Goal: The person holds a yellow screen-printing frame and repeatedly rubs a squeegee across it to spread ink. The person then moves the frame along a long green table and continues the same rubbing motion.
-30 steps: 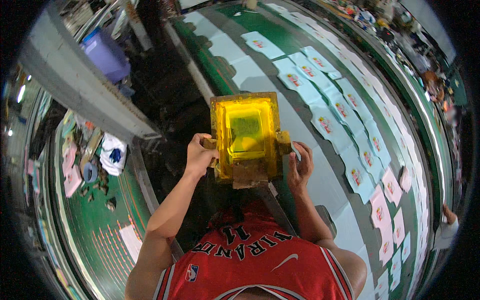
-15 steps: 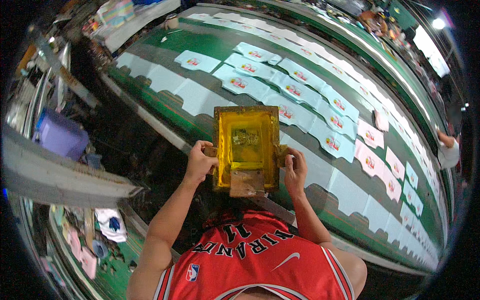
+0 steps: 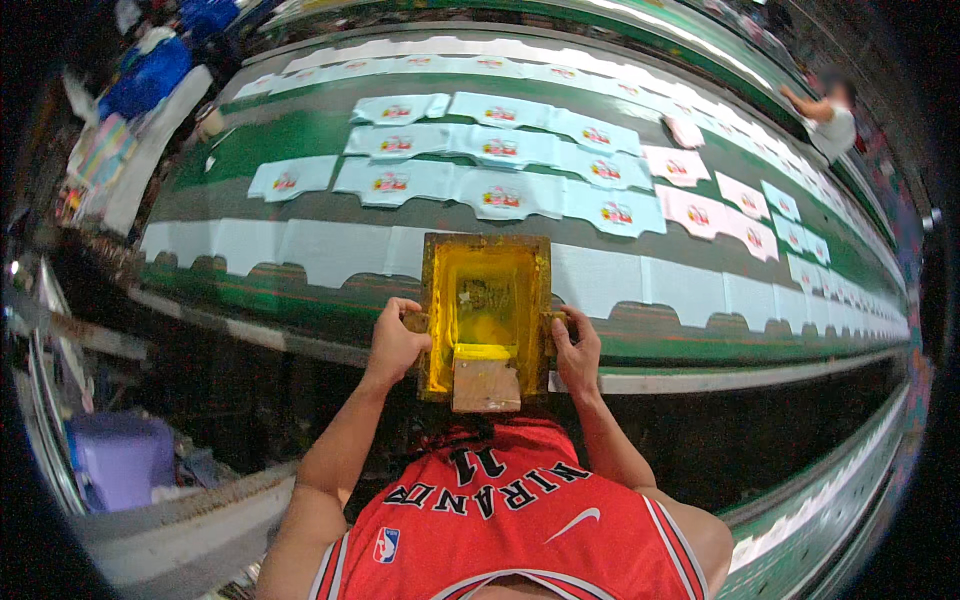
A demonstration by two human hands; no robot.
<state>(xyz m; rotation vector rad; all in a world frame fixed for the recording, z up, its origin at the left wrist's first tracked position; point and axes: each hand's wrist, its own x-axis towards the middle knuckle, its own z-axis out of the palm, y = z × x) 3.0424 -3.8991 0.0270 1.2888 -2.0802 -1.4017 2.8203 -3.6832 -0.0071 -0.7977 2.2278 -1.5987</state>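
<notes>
Between my hands I carry a screen printing frame [image 3: 543,290], its inside coated with yellow ink. My left hand [image 3: 398,342] is closed round the small grip on the frame's left side. On the opposite side, my right hand [image 3: 577,350] pinches the other grip. A squeegee with a wooden handle [image 3: 486,385] rests in the near end of the frame. Just past the frame's far edge lie light blue fabric pieces [image 3: 507,195] with red and yellow printed pictures. Plain pale fabric pieces [image 3: 340,252] line the table's near side.
The long green printing table [image 3: 215,205] runs across in front of me. Pink printed pieces [image 3: 697,208] lie farther right. A person in a white top [image 3: 832,125] stands at the far right. A purple bin [image 3: 120,455] and a metal beam [image 3: 190,515] are at lower left.
My view has turned rightward, so the table now runs more squarely across in front of me. The frame stays in both hands, the squeegee still inside it.
</notes>
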